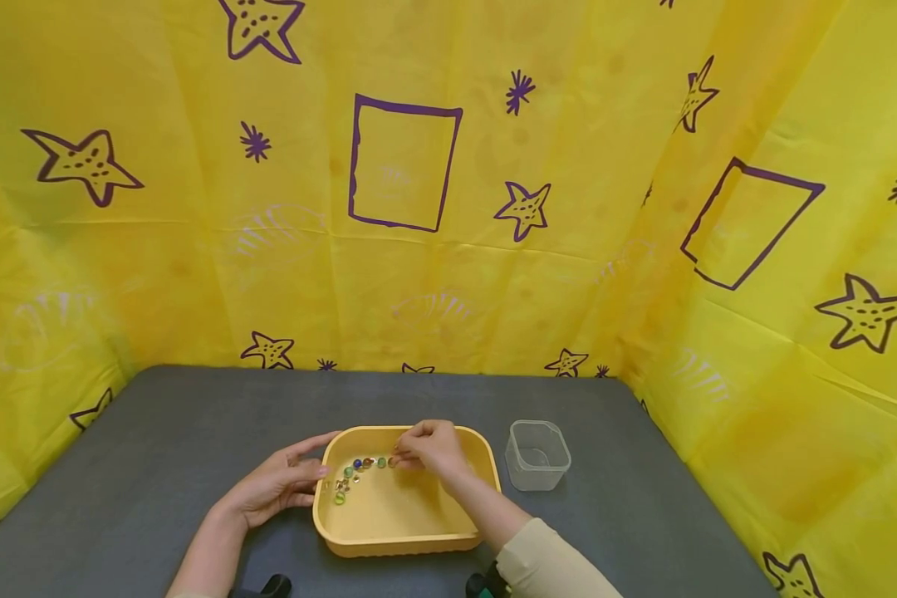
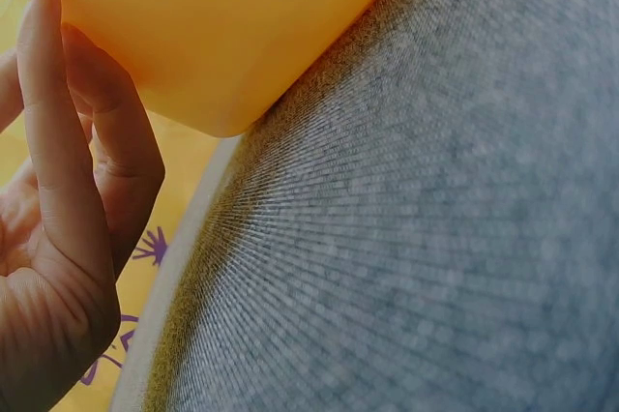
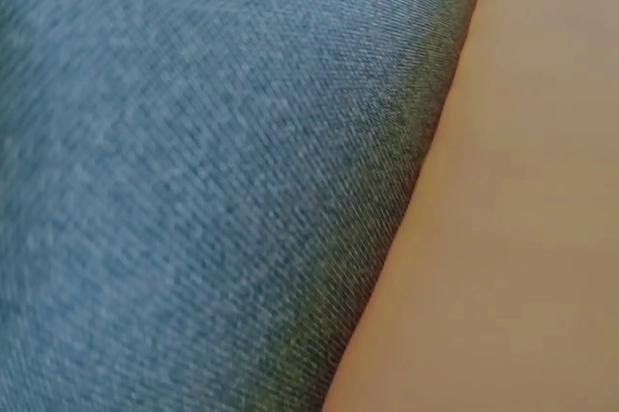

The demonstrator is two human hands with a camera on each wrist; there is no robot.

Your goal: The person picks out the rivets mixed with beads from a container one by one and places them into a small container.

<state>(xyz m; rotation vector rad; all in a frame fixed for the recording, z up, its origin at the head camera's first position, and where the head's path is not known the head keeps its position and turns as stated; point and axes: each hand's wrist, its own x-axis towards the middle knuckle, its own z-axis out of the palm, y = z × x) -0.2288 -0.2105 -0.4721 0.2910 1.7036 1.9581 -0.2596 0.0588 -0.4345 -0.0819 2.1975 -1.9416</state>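
Note:
A shallow yellow tray point(image 1: 404, 544) with rounded corners stands on the dark grey table. In it, glass marbles point(image 1: 349, 472) in green, blue and brown form a curved row along the far left, with small clear pieces point(image 1: 341, 486) beside them. My left hand point(image 1: 272, 486) rests against the tray's left side, its fingers spread along the outer wall and the thumb tip at the rim. Over the far part of the tray, my right hand point(image 1: 432, 448) pinches a brownish marble point(image 1: 392, 463) at the right end of the row. The right wrist view shows no fingers.
A clear plastic container point(image 1: 538, 457) stands on the table point(image 1: 605, 540) just right of the tray. Yellow cloth point(image 1: 419, 291) with purple starfish drawings hangs behind the table and along its sides. Dark objects point(image 1: 276, 586) show at the near edge of the head view.

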